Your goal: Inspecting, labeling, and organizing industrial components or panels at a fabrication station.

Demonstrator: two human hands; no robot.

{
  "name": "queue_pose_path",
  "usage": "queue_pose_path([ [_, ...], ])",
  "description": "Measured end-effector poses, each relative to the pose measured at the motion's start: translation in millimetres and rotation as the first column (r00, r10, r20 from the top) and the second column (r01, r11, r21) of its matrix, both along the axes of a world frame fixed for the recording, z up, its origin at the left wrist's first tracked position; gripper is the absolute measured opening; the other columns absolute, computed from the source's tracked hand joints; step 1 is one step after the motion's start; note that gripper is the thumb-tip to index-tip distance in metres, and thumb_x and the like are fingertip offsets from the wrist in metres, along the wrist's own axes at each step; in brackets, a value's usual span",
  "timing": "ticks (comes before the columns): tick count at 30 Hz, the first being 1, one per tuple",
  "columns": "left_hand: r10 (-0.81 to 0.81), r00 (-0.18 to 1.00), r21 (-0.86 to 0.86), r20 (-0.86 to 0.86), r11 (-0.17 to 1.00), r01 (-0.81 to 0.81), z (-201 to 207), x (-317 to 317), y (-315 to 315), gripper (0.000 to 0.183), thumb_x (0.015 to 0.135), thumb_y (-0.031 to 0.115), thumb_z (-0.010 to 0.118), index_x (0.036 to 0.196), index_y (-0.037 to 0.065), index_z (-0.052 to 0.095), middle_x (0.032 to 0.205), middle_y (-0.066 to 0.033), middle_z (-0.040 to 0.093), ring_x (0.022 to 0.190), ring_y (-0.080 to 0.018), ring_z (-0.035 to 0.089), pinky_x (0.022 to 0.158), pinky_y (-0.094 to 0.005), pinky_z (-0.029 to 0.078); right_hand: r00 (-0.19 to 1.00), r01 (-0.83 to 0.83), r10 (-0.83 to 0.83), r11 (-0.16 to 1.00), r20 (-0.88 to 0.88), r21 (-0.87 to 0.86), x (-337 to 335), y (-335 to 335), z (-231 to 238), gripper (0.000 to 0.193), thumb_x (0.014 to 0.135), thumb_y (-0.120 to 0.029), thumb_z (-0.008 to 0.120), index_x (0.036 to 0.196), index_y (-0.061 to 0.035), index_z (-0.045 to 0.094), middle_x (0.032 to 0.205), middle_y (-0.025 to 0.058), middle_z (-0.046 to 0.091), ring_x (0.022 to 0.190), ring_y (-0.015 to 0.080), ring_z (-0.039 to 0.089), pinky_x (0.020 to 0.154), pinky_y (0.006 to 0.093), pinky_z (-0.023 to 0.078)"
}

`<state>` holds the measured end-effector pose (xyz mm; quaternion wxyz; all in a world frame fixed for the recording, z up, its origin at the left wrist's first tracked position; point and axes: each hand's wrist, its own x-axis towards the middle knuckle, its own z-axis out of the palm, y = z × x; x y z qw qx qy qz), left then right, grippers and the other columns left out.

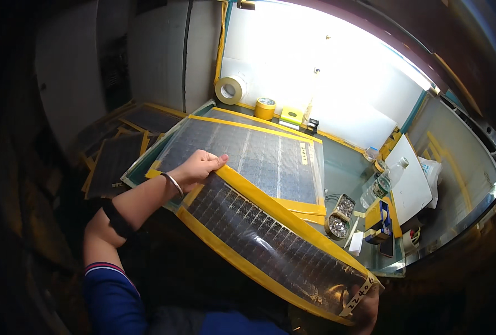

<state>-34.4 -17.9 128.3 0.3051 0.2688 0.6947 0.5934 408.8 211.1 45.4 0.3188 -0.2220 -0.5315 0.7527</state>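
Note:
Between both hands I hold a long, clear plastic sheet point(248, 226) printed with a dark grid and edged in yellow tape, tilted down to the right. My left hand point(199, 166) pinches its upper left corner, fingers closed on the yellow edge. At the lower right end my right hand point(366, 307) grips the sheet near a pale handwritten label; part of that hand is hidden behind it. Just beyond lies a stack of similar taped grid sheets point(231, 148) on the glass-topped table point(343, 167).
Tape rolls point(230, 90), a yellow tub point(265, 108) and a yellow box point(292, 115) line the back. To the right stand metal tins of small pieces point(338, 224), plastic bottles point(377, 187) and a blue-and-yellow tape dispenser point(377, 226). More taped sheets point(117, 162) lie at left.

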Motion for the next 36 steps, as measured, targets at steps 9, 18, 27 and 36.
queue_pose_path([
  [9, 0.653, 0.642, 0.184, -0.402, 0.744, -0.642, -27.0, -174.7, -98.8, 0.048, 0.095, 0.042, 0.053, 0.067, 0.003, 0.056, 0.059, -0.0034, 0.06, 0.051, -0.0146, 0.061, 0.044, -0.0269, 0.045, 0.996, 0.068, -0.073, 0.994, 0.05, 0.082, 25.6, 11.6, 11.2, 0.051, 0.077, -0.001, 0.069, 0.125, 0.0019, 0.053, 0.12, 0.0131, 0.06, 0.112, 0.0258, 0.056, 0.1, 0.0369, 0.039],
  [18, -0.236, 0.459, -0.17, -0.857, 0.969, 0.18, -17.2, -4.5, -25.1, 0.064, 0.081, 0.019, 0.065, 0.137, 0.0, 0.039, 0.136, -0.0231, 0.045, 0.126, -0.0365, 0.044, 0.107, -0.0406, 0.034, 0.992, 0.121, -0.119, 0.991, 0.038, -0.056, 12.9, 20.7, 4.6, 0.046, 0.081, 0.0, 0.067, 0.124, 0.005, 0.052, 0.112, 0.0152, 0.063, 0.096, 0.0234, 0.064, 0.084, 0.0358, 0.052],
  [27, -0.222, -0.134, -0.215, -0.966, 0.975, -0.065, -73.5, 24.6, -29.9, 0.028, 0.08, -0.002, 0.053, 0.108, -0.004, 0.061, 0.108, -0.0205, 0.065, 0.103, -0.0319, 0.063, 0.091, -0.0378, 0.051, 0.989, 0.117, -0.113, 0.993, 0.099, -0.028, 24.0, 24.1, 8.0, 0.041, 0.083, 0.002, 0.06, 0.123, 0.0048, 0.052, 0.111, 0.0145, 0.064, 0.096, 0.024, 0.064, 0.086, 0.0356, 0.051],
  [36, -0.231, 0.134, -0.263, -0.964, 0.905, -0.335, -85.3, -49.3, -72.7, 0.05, 0.076, -0.014, 0.044, 0.12, 0.004, 0.059, 0.125, -0.0179, 0.057, 0.114, -0.0326, 0.056, 0.096, -0.0398, 0.047, 0.95, 0.308, -0.308, 0.951, 0.061, 0.011, 100.4, 32.6, -11.7, 0.049, 0.08, -0.001, 0.066, 0.126, 0.0042, 0.049, 0.119, 0.0157, 0.059, 0.106, 0.0263, 0.058, 0.095, 0.0377, 0.045],
])
